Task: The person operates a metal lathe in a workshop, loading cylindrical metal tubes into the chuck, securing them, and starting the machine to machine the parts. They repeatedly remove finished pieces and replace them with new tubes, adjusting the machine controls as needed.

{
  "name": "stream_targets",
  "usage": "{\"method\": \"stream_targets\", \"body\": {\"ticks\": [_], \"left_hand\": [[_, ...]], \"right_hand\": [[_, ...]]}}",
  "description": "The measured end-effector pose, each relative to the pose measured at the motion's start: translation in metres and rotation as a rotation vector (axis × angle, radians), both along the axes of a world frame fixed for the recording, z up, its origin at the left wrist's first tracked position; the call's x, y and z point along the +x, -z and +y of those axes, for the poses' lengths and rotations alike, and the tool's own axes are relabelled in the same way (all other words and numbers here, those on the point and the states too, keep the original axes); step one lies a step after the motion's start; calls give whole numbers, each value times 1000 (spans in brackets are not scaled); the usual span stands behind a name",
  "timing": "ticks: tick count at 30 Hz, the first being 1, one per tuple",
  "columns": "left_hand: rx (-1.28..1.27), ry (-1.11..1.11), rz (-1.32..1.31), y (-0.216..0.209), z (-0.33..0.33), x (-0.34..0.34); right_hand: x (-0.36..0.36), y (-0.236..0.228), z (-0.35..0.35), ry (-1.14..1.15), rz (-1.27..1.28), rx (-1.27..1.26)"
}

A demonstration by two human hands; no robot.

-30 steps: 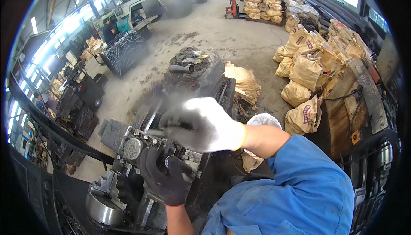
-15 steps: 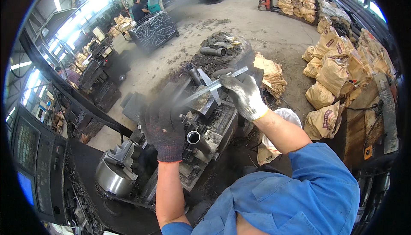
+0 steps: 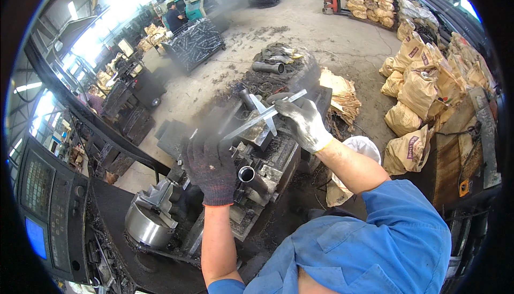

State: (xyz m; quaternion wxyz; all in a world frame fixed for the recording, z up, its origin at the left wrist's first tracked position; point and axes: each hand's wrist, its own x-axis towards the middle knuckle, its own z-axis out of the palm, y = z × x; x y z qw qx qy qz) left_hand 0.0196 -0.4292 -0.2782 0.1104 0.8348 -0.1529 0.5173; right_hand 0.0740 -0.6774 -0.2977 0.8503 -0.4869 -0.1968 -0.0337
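My right hand (image 3: 302, 120), in a pale glove with grey fingers, is closed on a metal vernier caliper (image 3: 266, 114). The caliper is tilted above the machine, its beam slanting down to the left and its jaws crossing the middle. At the beam's lower end is my left hand (image 3: 210, 168), in a dark knitted glove with a red cuff. Its back faces me and a smudge blurs its fingertips, so I cannot tell whether it grips anything. Below the caliper, a short metal tube (image 3: 251, 177) stands tilted on the machine bed, its hollow end facing up.
At lower left is a shiny lathe chuck (image 3: 147, 227) with stepped jaws, beside a control panel (image 3: 45, 208). A pipe piece (image 3: 267, 67) and gloves lie beyond the machine. Filled sacks (image 3: 415, 98) are heaped at right. Another person (image 3: 174, 18) stands far left by a metal bin (image 3: 195, 45).
My left hand has shifted slightly right and down and looks less blurred. The caliper stays in my right hand with nearly the same tilt. The view has turned a little.
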Motion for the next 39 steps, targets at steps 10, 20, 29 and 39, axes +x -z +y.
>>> {"method": "stream_targets", "body": {"ticks": [10,20,29,39], "left_hand": [[-23,3,22,1,-1,-1],[-11,23,24,7,3,-3],[-706,106,598,135,-6,-88],[-919,94,707,126,18,-96]], "right_hand": [[0,2,4,-19,18,61],[-7,-3,2,134,138,-53],[29,78,-85,266,84,-12],[5,78,-74,198,243,52]]}}
